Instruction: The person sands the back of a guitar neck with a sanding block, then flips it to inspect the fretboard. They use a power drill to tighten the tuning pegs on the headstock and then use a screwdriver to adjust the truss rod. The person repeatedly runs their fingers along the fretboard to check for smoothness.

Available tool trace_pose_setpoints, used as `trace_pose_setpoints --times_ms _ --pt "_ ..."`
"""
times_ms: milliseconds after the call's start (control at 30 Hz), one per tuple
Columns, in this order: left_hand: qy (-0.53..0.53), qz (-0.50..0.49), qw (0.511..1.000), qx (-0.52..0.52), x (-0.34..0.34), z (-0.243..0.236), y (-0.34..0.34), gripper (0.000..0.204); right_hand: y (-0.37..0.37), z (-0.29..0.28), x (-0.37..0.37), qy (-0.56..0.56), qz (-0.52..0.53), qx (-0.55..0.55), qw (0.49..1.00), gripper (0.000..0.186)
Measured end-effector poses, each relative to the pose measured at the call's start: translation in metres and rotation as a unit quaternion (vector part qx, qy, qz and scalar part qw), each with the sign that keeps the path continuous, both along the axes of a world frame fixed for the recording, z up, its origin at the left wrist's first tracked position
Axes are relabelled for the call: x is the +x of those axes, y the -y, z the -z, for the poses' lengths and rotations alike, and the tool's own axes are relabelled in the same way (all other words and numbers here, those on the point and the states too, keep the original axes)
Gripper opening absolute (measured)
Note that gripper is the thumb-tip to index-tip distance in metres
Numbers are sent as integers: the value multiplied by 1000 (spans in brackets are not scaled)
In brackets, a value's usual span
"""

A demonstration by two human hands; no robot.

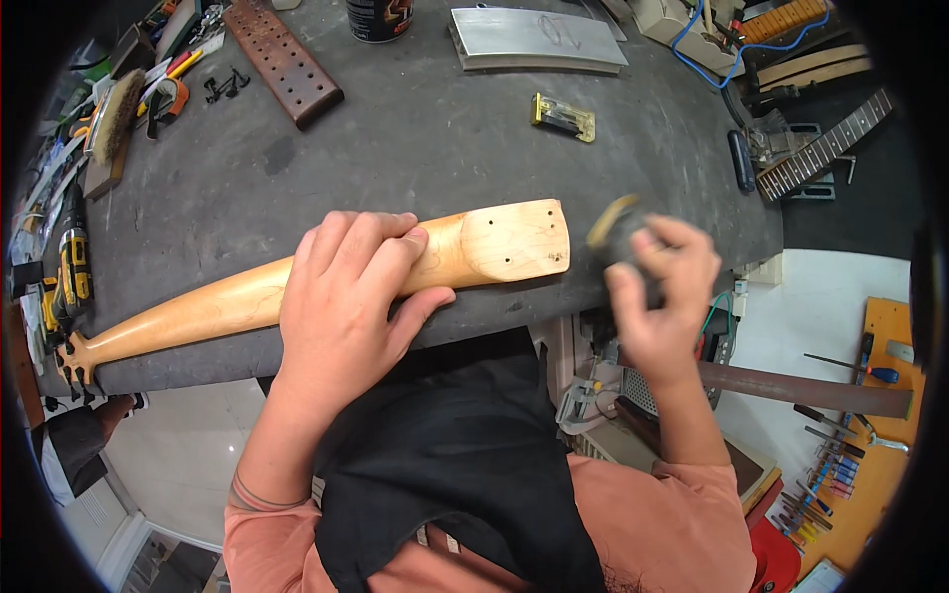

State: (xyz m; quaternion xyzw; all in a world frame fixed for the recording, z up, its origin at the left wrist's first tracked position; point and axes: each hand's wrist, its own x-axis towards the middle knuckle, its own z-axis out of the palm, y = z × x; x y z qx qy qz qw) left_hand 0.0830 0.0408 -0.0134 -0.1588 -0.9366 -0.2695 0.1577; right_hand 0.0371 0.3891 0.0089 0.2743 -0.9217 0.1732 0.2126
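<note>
A pale wooden guitar neck [213, 302] lies face down across the dark workbench [395, 138], its headstock with black tuners at the left and its squared heel, drilled with several small holes, at the right. My left hand [341, 287] presses on the neck near the heel, fingers over the top and thumb along the near edge. Just beyond the heel's end, my right hand [672, 282] is raised with a dark rounded object [618, 235] with a yellowish edge in its fingers. Motion blurs that object, so I cannot make out its kind. It is apart from the neck.
At the back are a drilled reddish-brown wood block [287, 64], a black can [380, 18], a metal block [539, 42] and a small clear yellowish case [563, 118]. Brushes, a drill [73, 262] and hand tools crowd the left. A fretted fingerboard [828, 145] lies right.
</note>
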Motion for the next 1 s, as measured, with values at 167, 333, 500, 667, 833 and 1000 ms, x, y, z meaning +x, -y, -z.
trace_pose_setpoints --times_ms 167,333,500,667,833,1000 --pt "9 31 998 -49 -5 -4 -16 88 -42 36 -57 -33 66 -262 962 36" --pt "148 293 945 -2 -17 -12 -103 94 -51 55 -73 1 85 -371 925 32" --pt "-73 401 910 75 14 -1 -122 33 -49 54 -72 15 79 -401 913 32" --pt "-68 308 944 94 6 -28 -47 14 -53 58 -65 3 85 -413 907 31" --pt "-38 91 995 -13 -3 -17 -11 37 -54 58 -66 -6 55 -410 910 31" --pt "82 144 985 -55 -10 -24 -50 60 -55 60 -66 -5 62 -417 907 30"
